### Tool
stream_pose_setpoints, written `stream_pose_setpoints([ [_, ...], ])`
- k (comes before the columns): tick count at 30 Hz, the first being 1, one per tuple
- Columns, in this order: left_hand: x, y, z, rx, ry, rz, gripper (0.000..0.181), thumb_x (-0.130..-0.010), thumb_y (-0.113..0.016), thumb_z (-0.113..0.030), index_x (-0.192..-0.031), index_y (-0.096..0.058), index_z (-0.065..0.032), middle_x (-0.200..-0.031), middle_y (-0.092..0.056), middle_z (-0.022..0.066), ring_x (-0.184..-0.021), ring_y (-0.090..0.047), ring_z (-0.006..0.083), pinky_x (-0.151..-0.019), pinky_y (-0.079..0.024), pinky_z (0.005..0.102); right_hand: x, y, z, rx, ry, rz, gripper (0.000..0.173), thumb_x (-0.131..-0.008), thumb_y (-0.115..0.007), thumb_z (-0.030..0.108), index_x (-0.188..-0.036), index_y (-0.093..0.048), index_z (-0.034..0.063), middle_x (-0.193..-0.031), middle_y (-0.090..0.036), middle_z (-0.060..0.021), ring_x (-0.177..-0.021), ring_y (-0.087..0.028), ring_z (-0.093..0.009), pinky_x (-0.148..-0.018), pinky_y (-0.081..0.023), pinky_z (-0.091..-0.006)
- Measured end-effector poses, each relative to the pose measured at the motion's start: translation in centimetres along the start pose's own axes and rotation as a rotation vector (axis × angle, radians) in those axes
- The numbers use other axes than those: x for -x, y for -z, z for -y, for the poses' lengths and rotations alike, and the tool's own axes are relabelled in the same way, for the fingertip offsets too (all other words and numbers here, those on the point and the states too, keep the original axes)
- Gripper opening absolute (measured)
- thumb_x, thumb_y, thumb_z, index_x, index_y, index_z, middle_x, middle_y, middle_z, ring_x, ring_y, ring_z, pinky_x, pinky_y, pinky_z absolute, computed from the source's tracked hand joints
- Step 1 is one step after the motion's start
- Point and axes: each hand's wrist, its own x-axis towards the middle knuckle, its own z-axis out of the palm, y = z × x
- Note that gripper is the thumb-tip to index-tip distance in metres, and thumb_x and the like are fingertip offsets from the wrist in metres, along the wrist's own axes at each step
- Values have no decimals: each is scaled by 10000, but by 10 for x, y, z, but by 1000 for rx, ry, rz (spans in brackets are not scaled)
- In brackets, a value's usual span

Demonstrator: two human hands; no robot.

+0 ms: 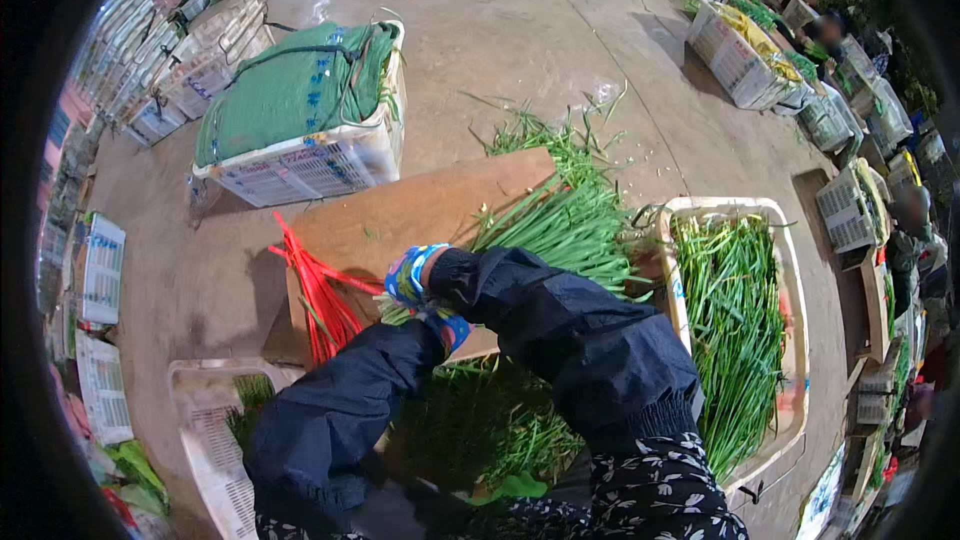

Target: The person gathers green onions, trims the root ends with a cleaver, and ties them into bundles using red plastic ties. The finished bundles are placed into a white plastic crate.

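My right hand (411, 275) and my left hand (452, 330), both in patterned gloves, meet over the front of a wooden board. A small bunch of green stalks (394, 310) sticks out to the left between them, and the right hand is closed round it. The left hand is mostly hidden by its dark sleeve, so its grip cannot be told. Red strips (321, 300) lie on the board's left end, close to the hands. A big heap of long green leafy stalks (566, 229) lies on the right part of the wooden board (390, 214).
A white crate of green stalks (795, 315) stands at the right. Beyond the board is a crate under green cloth (292, 90). Another white crate (217, 435) stands at lower left. Loose greens (525, 435) lie below my arms. Several people and crates line the right edge.
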Motion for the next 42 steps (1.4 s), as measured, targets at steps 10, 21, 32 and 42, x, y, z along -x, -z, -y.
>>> stream_pose_setpoints([
  [10,-7,21,20,205,203,60,97,-691,-600,-104,-735,-628,-23,-801,-638,177,-802,-622,329,-699,-488,399,97,-39,22,-617,-158,-1379,174,-833,-617,205,-895,-644,45,-806,-649,-134,-729,-630,-290,-641,-493,-358],
  [21,-9,19,35,189,314,133,194,-634,-632,-190,-694,-646,-6,-730,-630,213,-739,-625,377,-687,-504,424,42,-153,72,-431,-721,-1287,271,-774,-675,335,-852,-579,94,-660,-611,-129,-604,-602,-339,-522,-459,-437],
  [32,43,-35,56,1137,581,-421,21,-782,-621,-23,-799,-609,-18,-730,-618,49,-633,-587,141,-572,-492,270,77,-85,7,-17,-407,-893,106,-739,-589,232,-721,-613,130,-647,-618,-105,-637,-624,-314,-533,-477,-426],
  [42,67,-47,-10,-389,-41,-220,364,-761,-517,-176,-1105,-570,-72,-939,-618,98,-804,-608,272,-672,-475,380,19,-30,-29,-229,-47,-504,232,-760,-608,194,-963,-663,96,-880,-668,-137,-846,-639,-305,-724,-506,-392],
])
